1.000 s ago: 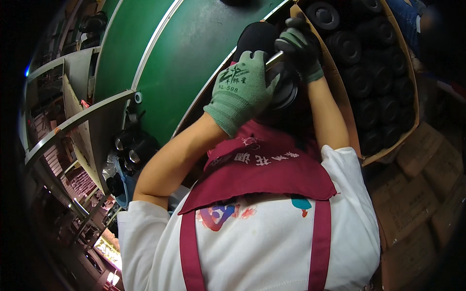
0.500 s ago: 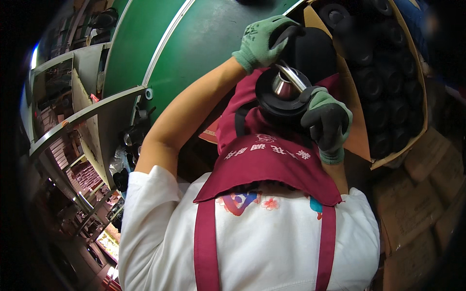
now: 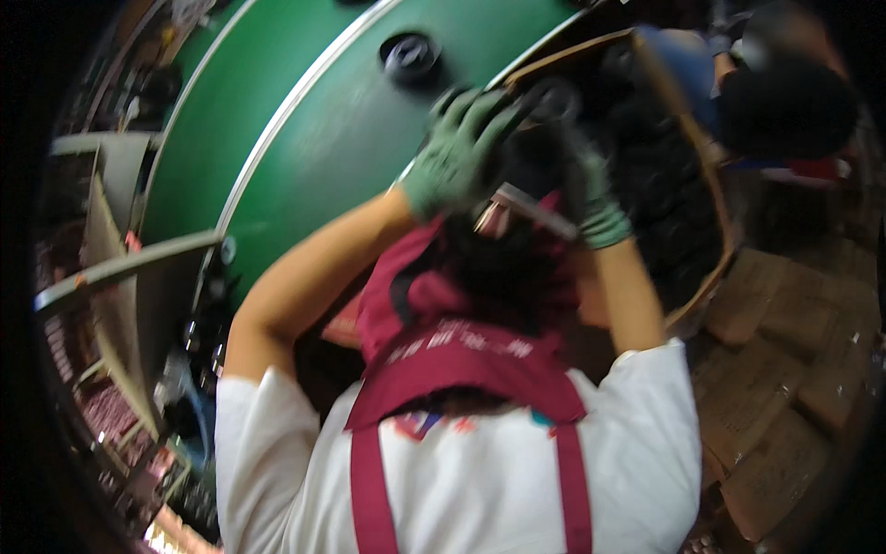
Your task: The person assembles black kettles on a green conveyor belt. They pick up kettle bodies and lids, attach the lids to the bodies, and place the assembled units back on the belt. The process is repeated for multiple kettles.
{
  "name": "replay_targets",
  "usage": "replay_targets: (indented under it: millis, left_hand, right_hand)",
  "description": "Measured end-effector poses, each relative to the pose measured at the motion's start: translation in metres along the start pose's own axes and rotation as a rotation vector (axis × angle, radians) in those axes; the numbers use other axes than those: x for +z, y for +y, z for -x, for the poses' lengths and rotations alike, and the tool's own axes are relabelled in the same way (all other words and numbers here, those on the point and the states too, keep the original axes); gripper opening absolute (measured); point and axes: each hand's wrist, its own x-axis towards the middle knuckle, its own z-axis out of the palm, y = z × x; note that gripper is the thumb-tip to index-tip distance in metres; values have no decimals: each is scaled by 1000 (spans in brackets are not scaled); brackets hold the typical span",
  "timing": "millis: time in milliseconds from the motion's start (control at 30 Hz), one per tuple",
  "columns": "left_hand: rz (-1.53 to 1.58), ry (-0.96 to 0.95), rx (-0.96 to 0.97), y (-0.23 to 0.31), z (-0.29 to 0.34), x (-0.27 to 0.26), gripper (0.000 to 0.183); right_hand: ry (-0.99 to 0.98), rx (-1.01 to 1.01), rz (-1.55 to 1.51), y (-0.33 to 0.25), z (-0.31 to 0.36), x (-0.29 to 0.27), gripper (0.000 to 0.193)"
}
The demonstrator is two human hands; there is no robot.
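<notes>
My left hand (image 3: 457, 157), in a green glove with dark finger coating, is bent over a dark object whose shape blurs into the black around it. My right hand (image 3: 595, 189), gloved alike, reaches up beside the carton; motion smears its fingers into the dark parts. Near its upper end shows a black ring-shaped part (image 3: 556, 97); whether I touch it, I cannot tell. Between my forearms, over the maroon apron (image 3: 461, 355), lies a shiny metal cup-like piece (image 3: 492, 219) with a silver bar (image 3: 535, 210) across it.
A green conveyor belt (image 3: 305, 157) with pale rails carries a round black part (image 3: 411, 57). At right, an open carton (image 3: 711, 180) holds several black round parts. Brown cardboard boxes (image 3: 766, 369) lie beyond it. Another person's dark sleeve (image 3: 784, 106) shows upper right.
The view has shifted and blurred. My right hand has left the silver bar and moved up toward the carton. My left hand has spread its fingers more. A black part now shows on the belt.
</notes>
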Motion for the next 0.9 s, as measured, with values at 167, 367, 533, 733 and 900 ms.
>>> replay_targets:
  millis: [167,367,533,733,900]
  left_hand:
    - [-281,-73,146,1,6,-15,57]
    - [-127,-33,345,-12,14,3,40]
    - [-173,53,-47,11,17,-8,66]
    - [135,-133,-110,-4,27,-23,66]
    - [293,-295,-68,5,5,-42,66]
  right_hand:
    - [-338,0,-425,58,-49,61,31]
    - [-752,-88,180,31,-36,69,28]
    - [-962,96,443,9,-67,58,27]
    - [-716,836,-832,23,-63,74,28]
    - [-806,674,-644,-41,-69,-7,31]
